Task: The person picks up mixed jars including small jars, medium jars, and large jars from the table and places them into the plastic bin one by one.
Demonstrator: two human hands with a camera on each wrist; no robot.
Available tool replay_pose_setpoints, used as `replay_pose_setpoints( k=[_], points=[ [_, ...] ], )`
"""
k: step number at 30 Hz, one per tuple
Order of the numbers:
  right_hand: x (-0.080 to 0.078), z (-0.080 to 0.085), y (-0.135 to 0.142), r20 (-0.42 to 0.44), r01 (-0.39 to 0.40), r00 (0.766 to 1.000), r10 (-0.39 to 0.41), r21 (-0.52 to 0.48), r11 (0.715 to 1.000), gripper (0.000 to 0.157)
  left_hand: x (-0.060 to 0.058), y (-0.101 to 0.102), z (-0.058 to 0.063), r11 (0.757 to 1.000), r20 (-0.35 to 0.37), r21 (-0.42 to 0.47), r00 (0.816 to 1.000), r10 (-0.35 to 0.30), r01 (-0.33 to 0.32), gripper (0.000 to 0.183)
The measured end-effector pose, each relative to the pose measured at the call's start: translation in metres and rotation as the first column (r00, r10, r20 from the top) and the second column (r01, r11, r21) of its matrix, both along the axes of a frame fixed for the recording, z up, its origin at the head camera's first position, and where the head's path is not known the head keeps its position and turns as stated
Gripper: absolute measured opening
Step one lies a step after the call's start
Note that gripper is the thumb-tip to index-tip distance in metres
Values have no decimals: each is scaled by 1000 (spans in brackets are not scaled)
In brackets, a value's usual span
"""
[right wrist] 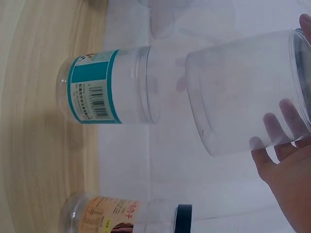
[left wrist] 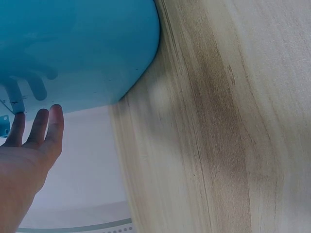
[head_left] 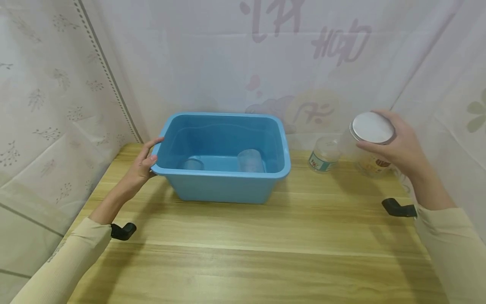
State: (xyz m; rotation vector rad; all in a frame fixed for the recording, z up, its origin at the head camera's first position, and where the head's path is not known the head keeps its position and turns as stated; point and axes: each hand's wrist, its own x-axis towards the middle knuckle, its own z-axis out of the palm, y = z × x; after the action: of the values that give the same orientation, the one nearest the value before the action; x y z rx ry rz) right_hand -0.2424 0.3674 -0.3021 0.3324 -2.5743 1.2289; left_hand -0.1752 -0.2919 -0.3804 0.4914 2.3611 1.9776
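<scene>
The wooden table (head_left: 243, 253) spreads from the central blue bin (head_left: 224, 188) to the lower frame edge. The bin's long axis runs left-right, left rim gripped by the left hand (head_left: 138, 166). At right, a clear jar (right wrist: 238, 92), near-vertical, lid up, is held raised by the right hand (head_left: 404, 147); a smaller labelled jar (head_left: 324, 158) stands between.
</scene>
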Motion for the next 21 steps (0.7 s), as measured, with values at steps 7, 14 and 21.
replay_pose_setpoints(
  k=[7,14,21],
  points=[
    [-3,6,-11,-7,-26,1000,26,13,1000,90,0,0,0,1000,-5,7,1000,-8,8,52],
    [-5,5,-17,-2,-57,998,57,-7,998,90,-1,0,0,1000,-3,4,1000,-3,3,52],
    [-8,5,-20,6,-70,998,70,-11,998,92,-1,0,-1,1000,-4,8,1000,-3,4,52]
  ],
)
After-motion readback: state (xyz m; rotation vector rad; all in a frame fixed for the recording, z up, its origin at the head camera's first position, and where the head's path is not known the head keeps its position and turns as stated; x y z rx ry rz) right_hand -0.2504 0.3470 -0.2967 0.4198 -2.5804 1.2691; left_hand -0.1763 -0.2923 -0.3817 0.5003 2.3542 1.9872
